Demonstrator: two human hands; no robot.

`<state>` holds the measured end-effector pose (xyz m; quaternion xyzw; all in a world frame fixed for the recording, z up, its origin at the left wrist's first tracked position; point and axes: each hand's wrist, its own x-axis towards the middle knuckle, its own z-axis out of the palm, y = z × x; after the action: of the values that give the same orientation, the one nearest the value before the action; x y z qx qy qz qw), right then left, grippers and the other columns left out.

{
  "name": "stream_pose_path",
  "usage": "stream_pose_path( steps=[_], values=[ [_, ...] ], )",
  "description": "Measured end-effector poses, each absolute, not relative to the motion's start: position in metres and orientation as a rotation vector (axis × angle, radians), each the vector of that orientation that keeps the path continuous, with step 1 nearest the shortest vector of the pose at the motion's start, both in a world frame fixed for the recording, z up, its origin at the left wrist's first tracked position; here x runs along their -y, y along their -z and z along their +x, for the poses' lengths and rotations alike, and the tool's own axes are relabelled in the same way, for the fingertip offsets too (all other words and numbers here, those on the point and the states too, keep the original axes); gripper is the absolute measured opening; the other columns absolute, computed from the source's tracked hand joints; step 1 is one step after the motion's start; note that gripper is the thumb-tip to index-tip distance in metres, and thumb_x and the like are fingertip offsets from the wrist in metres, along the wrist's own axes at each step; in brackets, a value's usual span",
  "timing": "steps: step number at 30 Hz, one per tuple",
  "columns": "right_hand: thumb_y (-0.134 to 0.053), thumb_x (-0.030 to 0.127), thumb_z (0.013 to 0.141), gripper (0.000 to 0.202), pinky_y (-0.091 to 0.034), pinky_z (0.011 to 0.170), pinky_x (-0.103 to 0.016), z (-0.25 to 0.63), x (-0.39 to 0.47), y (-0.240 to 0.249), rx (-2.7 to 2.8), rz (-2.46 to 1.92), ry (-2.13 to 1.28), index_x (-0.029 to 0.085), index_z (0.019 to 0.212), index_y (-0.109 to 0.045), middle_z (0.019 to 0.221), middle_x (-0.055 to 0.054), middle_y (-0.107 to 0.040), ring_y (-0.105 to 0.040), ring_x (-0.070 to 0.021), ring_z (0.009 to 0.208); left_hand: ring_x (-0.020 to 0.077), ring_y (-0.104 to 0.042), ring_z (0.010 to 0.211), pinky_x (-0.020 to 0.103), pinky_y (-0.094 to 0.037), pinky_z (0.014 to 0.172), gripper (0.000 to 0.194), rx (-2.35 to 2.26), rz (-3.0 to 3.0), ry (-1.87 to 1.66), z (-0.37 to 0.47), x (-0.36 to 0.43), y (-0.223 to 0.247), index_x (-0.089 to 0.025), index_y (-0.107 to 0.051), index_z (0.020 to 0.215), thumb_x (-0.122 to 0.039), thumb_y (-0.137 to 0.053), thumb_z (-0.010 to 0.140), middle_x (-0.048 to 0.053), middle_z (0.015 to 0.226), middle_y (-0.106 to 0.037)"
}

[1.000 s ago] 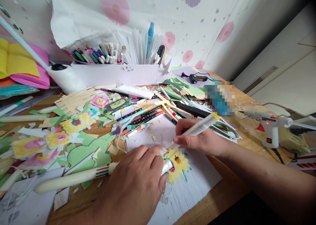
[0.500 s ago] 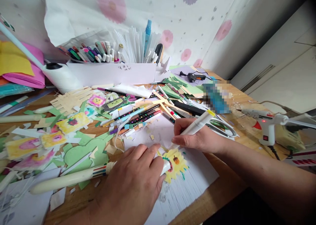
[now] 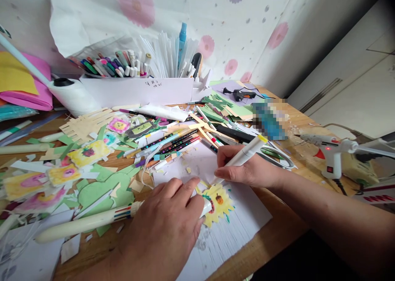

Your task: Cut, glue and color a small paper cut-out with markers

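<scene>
A white marker with a yellow end [image 3: 247,151] slants upward out of my right hand [image 3: 243,168], whose fingers pinch it low on the barrel. Its lower tip meets the upper edge of a jagged yellow paper piece [image 3: 224,200] bearing small coloured drawings. This piece lies on a white sheet [image 3: 243,227] marked with fine streaks. My left hand [image 3: 173,219] rests on the sheet with curled fingers, the index finger pressing near the yellow piece. From its grip pokes a white marker cap [image 3: 207,207], mostly hidden by the palm, over the yellow piece's left edge.
A thick cream pen [image 3: 77,227] lies left of my left hand. Green paper cut-outs [image 3: 105,190] and painted pieces cover the left side. Several pens [image 3: 175,143] lie beyond the sheet, with scissors [image 3: 282,157] behind my right wrist. A white glue gun [image 3: 335,155] stands right, its light red.
The whole view has shifted slightly. Both hands keep nearly the same pose, the marker tip still at the yellow piece's upper edge.
</scene>
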<state>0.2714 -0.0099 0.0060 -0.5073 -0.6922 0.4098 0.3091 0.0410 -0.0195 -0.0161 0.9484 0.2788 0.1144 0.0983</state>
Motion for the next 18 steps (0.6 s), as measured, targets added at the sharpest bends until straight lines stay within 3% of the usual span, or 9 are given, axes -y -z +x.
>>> stream_pose_path(
  steps=[18],
  values=[
    [-0.071, 0.033, 0.075, 0.025, -0.030, 0.044, -0.020, 0.2688, 0.0091, -0.0069, 1.796, -1.318, -1.069, 0.015, 0.067, -0.055, 0.060, 0.003, -0.051, -0.041, -0.0087, 0.053, 0.0311, -0.056, 0.097, 0.055, -0.050, 0.080, 0.012, -0.815, 2.880, -0.284, 0.0418, 0.0176, 0.0164, -0.022, -0.065, 0.088, -0.017, -0.054, 0.085, 0.005, 0.127, -0.064]
  ],
)
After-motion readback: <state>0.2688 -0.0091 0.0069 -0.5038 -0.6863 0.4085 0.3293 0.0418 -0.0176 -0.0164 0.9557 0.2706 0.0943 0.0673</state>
